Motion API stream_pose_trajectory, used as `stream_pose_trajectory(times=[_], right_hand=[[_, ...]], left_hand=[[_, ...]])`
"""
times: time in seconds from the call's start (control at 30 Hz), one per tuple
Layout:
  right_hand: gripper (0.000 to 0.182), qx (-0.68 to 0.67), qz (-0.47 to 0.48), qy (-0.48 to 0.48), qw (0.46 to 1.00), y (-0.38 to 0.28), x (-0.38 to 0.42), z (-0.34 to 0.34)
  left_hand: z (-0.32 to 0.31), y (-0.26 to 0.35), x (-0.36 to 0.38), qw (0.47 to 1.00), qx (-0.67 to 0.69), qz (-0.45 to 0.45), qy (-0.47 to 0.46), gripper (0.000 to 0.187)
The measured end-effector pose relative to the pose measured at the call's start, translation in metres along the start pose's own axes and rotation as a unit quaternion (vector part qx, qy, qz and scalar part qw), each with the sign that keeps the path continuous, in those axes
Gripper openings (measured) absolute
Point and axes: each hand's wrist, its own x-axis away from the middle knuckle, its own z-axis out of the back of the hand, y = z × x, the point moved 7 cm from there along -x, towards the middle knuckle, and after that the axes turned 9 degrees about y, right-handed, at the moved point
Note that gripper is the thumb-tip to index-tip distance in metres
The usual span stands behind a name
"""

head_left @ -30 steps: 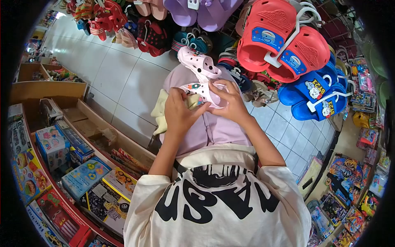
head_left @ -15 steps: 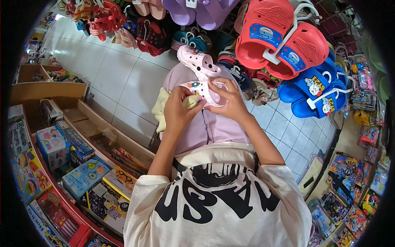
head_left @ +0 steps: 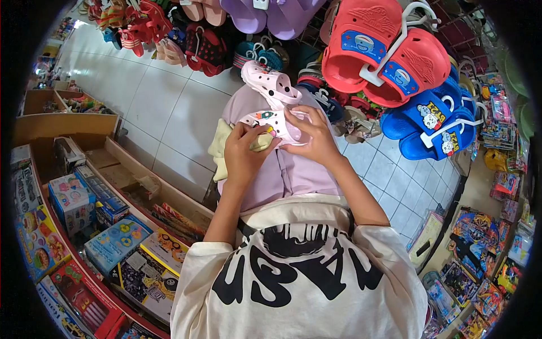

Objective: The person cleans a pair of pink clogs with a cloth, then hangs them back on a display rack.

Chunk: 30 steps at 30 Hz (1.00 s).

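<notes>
A pale pink clog with round holes and colourful charms lies across my lap. My right hand is closed around its heel end, thumb below and fingers above. At its other end is my left hand, fingertips bent against the clog beside a small yellow-and-pink charm. Bunched under those fingers is a pale yellow cloth, part of which hangs over my left thigh. A matching pink clog sits just beyond, toward my knees.
Red clogs and blue slides hang close at the right front. Purple sandals and more footwear hang ahead. Boxed toys fill a wooden shelf on the left. Packaged toys line the right, with tiled floor between.
My left fingers have shifted slightly up along the clog, uncovering more of the yellow charm. My right hand and the other clog stay almost still.
</notes>
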Motion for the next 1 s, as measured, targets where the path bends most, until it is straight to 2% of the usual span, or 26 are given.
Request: stream_pose_trajectory(times=[0.1,0.2,0.3,0.4,0.5,0.53,0.57,0.63,0.67,0.77,0.9,1.0], right_hand=[[0.078,0.008,0.012,0.004,1.0,-0.001,-0.001,0.001],[0.076,0.013,0.013,0.011,1.0,0.001,0.0,0.0],[0.076,0.012,0.013,0.014,1.0,0.001,0.0,-0.001],[0.077,0.014,0.024,0.02,0.999,-0.001,0.0,0.002],[0.077,0.014,0.019,0.015,1.0,0.001,0.0,0.001],[0.077,0.009,0.018,0.015,1.0,0.002,0.0,0.0],[0.077,0.003,0.017,0.014,1.0,0.003,0.0,-0.001],[0.077,0.0,0.017,0.011,1.0,0.004,-0.001,-0.002],[0.077,0.001,0.018,0.008,1.0,0.003,-0.001,-0.001],[0.078,0.015,0.019,0.002,1.0,0.001,-0.001,-0.001],[0.078,0.009,0.017,0.012,1.0,0.003,0.0,-0.001],[0.078,0.006,0.007,-0.002,1.0,0.0,-0.004,-0.001]], left_hand=[[-0.002,0.0,-0.002,0.998,0.039,-0.043,-0.006,0.038],[-0.001,-0.001,-0.007,0.994,0.037,-0.062,-0.082,0.044],[0.002,-0.007,-0.011,0.987,0.084,-0.056,-0.125,0.041],[0.021,-0.017,-0.008,0.979,0.186,0.064,-0.05,0.037],[0.044,-0.039,0.003,0.979,0.185,0.073,0.042,0.033],[0.042,-0.043,0.007,0.939,0.32,0.086,0.086,0.037],[0.039,-0.037,0.01,0.977,0.204,0.017,0.064,0.036],[0.028,-0.011,0.014,0.992,-0.037,-0.12,0.015,0.035],[0.019,-0.001,0.017,0.986,-0.06,-0.157,0.008,0.03],[0.008,-0.013,0.029,0.98,-0.039,-0.196,-0.011,0.02],[0.014,-0.012,0.025,0.98,-0.03,-0.162,-0.108,0.014],[0.02,-0.011,0.021,0.985,-0.016,-0.144,-0.09,0.015]])
